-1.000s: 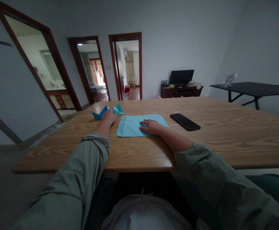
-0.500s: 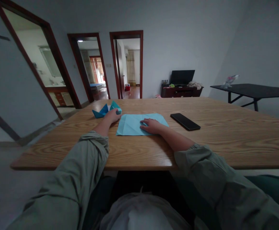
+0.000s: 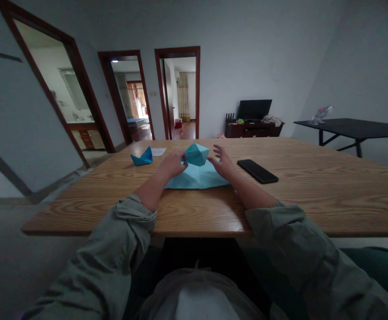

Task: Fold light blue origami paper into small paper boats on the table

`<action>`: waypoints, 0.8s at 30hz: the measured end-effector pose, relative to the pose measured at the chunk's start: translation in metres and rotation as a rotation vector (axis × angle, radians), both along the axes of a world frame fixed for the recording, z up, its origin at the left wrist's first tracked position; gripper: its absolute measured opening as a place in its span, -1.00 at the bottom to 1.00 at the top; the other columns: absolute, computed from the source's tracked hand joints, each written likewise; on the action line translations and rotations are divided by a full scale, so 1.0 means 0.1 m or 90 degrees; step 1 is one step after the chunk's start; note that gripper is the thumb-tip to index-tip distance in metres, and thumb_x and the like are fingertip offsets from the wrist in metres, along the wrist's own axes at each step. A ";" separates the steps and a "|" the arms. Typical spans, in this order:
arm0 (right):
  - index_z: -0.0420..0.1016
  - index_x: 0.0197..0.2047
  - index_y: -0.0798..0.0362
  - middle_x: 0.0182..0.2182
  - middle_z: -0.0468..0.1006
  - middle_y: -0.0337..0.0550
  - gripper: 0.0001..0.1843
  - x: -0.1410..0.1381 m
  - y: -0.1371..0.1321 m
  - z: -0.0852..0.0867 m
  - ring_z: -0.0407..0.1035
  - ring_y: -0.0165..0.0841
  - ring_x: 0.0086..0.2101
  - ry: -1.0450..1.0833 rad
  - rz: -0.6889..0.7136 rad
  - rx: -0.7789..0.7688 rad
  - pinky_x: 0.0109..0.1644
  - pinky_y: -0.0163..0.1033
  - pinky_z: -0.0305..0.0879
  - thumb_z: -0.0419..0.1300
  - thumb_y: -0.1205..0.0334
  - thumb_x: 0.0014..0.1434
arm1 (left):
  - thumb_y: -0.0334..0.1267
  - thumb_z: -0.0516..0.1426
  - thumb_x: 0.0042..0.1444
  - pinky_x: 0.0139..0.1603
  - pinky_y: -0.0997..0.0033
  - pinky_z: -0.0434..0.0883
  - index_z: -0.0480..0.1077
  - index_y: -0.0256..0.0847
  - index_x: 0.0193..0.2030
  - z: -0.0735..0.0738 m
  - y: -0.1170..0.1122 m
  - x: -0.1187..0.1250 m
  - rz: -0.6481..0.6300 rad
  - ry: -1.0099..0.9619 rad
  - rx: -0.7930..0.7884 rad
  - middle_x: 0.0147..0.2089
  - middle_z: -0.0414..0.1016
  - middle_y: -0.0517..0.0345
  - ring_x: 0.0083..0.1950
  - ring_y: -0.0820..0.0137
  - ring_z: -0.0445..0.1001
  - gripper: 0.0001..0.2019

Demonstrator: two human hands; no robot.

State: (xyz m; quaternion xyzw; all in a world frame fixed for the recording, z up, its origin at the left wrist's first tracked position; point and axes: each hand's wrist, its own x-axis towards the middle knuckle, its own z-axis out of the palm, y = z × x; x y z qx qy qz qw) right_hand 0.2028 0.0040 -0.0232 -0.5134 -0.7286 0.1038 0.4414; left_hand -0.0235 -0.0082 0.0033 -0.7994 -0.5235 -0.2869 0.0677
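My left hand (image 3: 172,163) pinches a folded teal paper shape (image 3: 197,154) and holds it just above the light blue paper sheet (image 3: 197,179) lying on the wooden table (image 3: 314,186). Lifted off the sheet, my right hand (image 3: 224,162) hovers to the right of the teal shape with its fingers spread, close to it but not gripping. A small blue paper boat (image 3: 142,158) rests on the table to the left, beside a white slip of paper (image 3: 158,152).
A black phone (image 3: 257,170) lies on the table right of the sheet. Behind stand a dark side table (image 3: 354,128), a low cabinet with a monitor (image 3: 253,120) and three open doorways (image 3: 177,95).
My left hand picked the teal paper shape up from beside the blue boat and carried it right, over the sheet. My right hand lifted off the sheet and opened beside it.
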 end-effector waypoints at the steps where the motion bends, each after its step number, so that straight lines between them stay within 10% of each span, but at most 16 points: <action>1: -0.12 0.34 0.03 0.19 0.23 0.08 -0.27 0.00 -0.03 0.02 0.30 -0.18 0.03 0.019 0.024 -0.009 0.02 -0.07 0.27 0.01 0.02 0.17 | -0.31 0.13 -0.03 -0.04 0.31 0.34 0.39 -0.18 -0.24 0.01 -0.04 0.04 -0.011 0.000 -0.009 -0.12 0.45 0.04 -0.06 0.23 0.39 -0.82; 11: -0.36 0.38 -0.09 0.24 0.15 0.02 -0.06 -0.08 -0.26 0.16 0.38 -0.21 -0.11 -0.007 0.090 -0.008 -0.18 -0.16 0.39 0.12 -0.02 0.09 | -0.35 0.12 -0.08 -0.10 0.29 0.36 0.39 -0.18 -0.33 0.05 -0.13 0.06 -0.057 -0.028 -0.010 -0.29 0.47 0.11 -0.20 0.27 0.43 -0.87; 18: 0.38 0.01 0.08 -0.43 0.52 -0.17 -0.42 -0.08 -0.19 0.09 0.42 -0.37 -0.45 0.115 0.206 -0.057 -0.37 -0.26 0.41 0.21 -0.13 0.02 | -0.35 0.14 -0.02 -0.18 0.38 0.41 0.26 -0.19 0.03 -0.01 -0.06 0.07 -0.144 -0.337 -0.104 -0.18 0.46 0.10 -0.23 0.40 0.46 -0.58; 21: 0.47 -0.22 0.12 -0.47 0.51 -0.17 -0.54 -0.11 -0.14 0.07 0.40 -0.39 -0.47 0.209 0.210 -0.100 -0.42 -0.28 0.43 0.26 -0.11 -0.02 | -0.24 0.17 0.06 -0.22 0.35 0.43 -0.12 -0.03 0.28 0.00 -0.06 0.12 -0.218 -0.577 -0.196 -0.05 0.44 0.04 -0.19 0.39 0.48 -0.29; 24: 0.48 -0.30 0.13 -0.44 0.53 -0.17 -0.60 -0.15 -0.10 0.07 0.41 -0.42 -0.46 0.365 0.229 -0.165 -0.37 -0.29 0.44 0.30 -0.05 -0.05 | -0.12 0.23 0.02 -0.21 0.30 0.44 -0.09 -0.06 0.28 0.00 -0.09 0.17 -0.270 -0.688 -0.299 -0.02 0.43 -0.02 -0.13 0.33 0.47 -0.24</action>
